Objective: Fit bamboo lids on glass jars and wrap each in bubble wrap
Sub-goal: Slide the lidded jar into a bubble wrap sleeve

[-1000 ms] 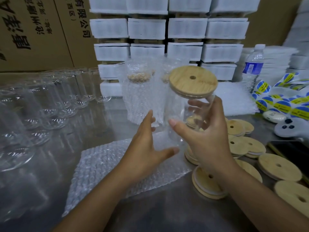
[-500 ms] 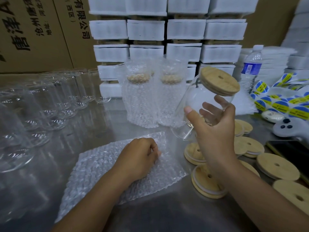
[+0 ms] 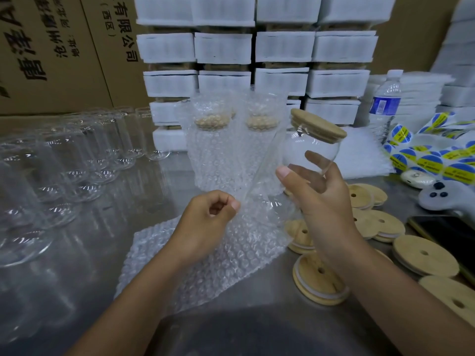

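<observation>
My right hand (image 3: 322, 201) grips a clear glass jar (image 3: 290, 160) fitted with a bamboo lid (image 3: 317, 125). The jar is tilted, lid up and to the right, its base low near the bubble wrap sheet (image 3: 205, 260) on the steel table. My left hand (image 3: 205, 222) pinches the far edge of that sheet and lifts it toward the jar's base. Two wrapped jars (image 3: 213, 142) stand upright just behind. Loose bamboo lids (image 3: 424, 255) lie at the right.
Several bare glass jars (image 3: 64, 170) stand in rows at the left. White foam-packed boxes (image 3: 254, 47) are stacked at the back, cardboard cartons (image 3: 51, 52) behind left. A water bottle (image 3: 385, 101), sticker rolls (image 3: 437, 155) and a phone (image 3: 447, 235) sit at the right.
The right hand has tilted the jar and brought it over to the right, above the sheet's far edge. My left hand dropped to the bubble wrap and now lifts its edge.
</observation>
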Action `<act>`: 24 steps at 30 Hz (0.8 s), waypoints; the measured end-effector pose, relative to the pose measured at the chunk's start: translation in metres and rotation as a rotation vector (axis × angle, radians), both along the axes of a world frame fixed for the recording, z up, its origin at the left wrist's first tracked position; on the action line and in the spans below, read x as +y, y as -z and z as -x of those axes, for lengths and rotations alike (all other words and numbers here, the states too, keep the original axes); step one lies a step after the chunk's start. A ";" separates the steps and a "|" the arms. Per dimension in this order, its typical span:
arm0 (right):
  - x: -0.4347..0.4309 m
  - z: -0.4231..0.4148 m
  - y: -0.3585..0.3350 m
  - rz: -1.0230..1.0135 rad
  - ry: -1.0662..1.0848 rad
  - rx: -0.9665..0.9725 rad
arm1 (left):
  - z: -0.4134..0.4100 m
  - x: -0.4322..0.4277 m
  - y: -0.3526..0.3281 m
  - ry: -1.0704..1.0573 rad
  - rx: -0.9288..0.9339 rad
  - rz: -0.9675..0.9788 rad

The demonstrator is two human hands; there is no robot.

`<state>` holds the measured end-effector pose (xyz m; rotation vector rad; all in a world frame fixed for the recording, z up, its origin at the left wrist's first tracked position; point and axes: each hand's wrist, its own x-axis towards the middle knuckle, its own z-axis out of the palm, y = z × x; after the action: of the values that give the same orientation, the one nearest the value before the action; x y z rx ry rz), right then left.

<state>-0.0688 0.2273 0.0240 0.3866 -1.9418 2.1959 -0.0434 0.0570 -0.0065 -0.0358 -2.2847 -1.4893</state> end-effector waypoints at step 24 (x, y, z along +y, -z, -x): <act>-0.018 -0.010 0.021 -0.133 -0.169 0.044 | -0.014 0.021 0.003 -0.092 0.276 0.441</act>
<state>-0.0585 0.2088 0.0030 0.6351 -2.1086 2.1408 -0.0294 0.0781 -0.0091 -0.2430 -2.3006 -0.8516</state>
